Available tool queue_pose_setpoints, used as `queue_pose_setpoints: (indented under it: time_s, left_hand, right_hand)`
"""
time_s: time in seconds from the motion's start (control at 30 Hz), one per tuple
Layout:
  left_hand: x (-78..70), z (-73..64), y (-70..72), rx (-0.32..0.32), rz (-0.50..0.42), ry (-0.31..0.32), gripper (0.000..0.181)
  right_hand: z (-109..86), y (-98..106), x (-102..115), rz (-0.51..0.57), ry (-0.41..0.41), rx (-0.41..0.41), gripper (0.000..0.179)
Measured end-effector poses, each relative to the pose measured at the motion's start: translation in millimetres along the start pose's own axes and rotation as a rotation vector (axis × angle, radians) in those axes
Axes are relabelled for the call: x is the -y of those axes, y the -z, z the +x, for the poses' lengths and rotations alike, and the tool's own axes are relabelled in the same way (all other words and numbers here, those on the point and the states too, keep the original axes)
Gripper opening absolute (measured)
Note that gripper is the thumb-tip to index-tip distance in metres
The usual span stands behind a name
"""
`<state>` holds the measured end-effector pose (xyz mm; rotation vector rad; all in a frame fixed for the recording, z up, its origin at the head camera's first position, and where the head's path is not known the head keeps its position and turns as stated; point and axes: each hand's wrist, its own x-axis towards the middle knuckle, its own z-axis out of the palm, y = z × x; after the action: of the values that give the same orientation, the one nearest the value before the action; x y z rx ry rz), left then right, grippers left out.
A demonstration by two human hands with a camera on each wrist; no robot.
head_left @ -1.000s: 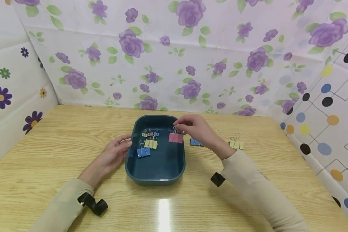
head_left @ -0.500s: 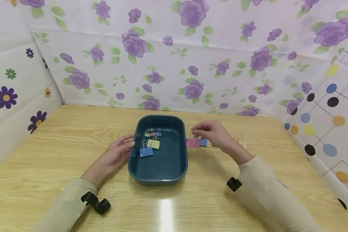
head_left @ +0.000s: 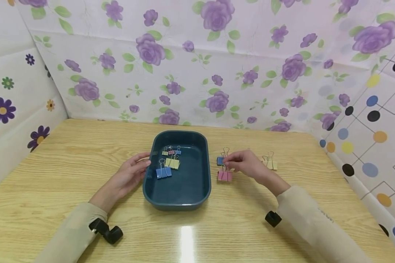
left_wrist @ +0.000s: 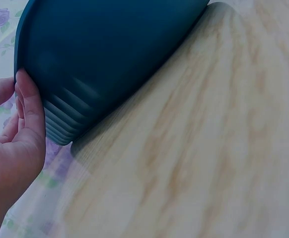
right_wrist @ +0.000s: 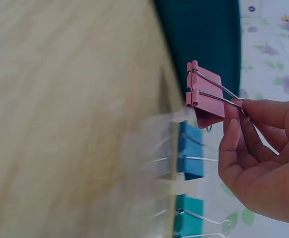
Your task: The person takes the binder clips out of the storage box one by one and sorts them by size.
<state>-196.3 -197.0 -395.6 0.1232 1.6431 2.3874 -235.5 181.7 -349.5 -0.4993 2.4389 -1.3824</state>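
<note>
My right hand [head_left: 247, 164] pinches a large pink binder clip [head_left: 225, 176] by its wire handles, just right of the dark teal bin [head_left: 181, 207]. In the right wrist view the pink clip is apart from the table, its handles between thumb and fingers. A blue binder clip [right_wrist: 190, 151] stands on the table close by, with a green binder clip [right_wrist: 189, 214] beside it; my hand hides the green one in the head view. My left hand [head_left: 131, 173] rests against the bin's left side, fingers touching the outer wall near the rim.
Inside the bin lie a large blue binder clip [head_left: 164, 172], a yellow one [head_left: 172, 163] and several tiny clips [head_left: 171, 152]. A yellow binder clip [head_left: 273, 165] stands right of my right hand. Flowered cloth [head_left: 184, 73] rises behind the wooden table [head_left: 118, 233].
My right hand has carried the pink clip from over the bin's right rim to the right and nearer to me, in front of the blue clip. My left hand stays at the bin.
</note>
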Motion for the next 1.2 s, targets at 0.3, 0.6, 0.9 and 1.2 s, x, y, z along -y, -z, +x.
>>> queue_pose_setpoints:
  time_s: [0.3,0.6,0.9,1.2]
  left_hand:
    - [0.4,0.7,0.0,0.000,0.012,0.007,0.039]
    - [-0.2,0.9,-0.1,0.000,0.023,0.011,0.045]
    - [-0.4,0.4,0.2,-0.012,0.012,0.013,0.039]
    - [-0.6,0.2,-0.4,-0.009,0.022,0.012,0.044]
  right_hand:
    - [-0.2,-5.5,-13.8,-0.037,-0.018,-0.001,0.021]
    - [1.7,-6.9,-16.6,-0.003,-0.035,0.019,0.020]
    - [3.0,-5.6,-16.1,-0.024,-0.033,0.008,0.022]
    - [3.2,3.5,-6.7,-0.018,-0.034,-0.024,0.024]
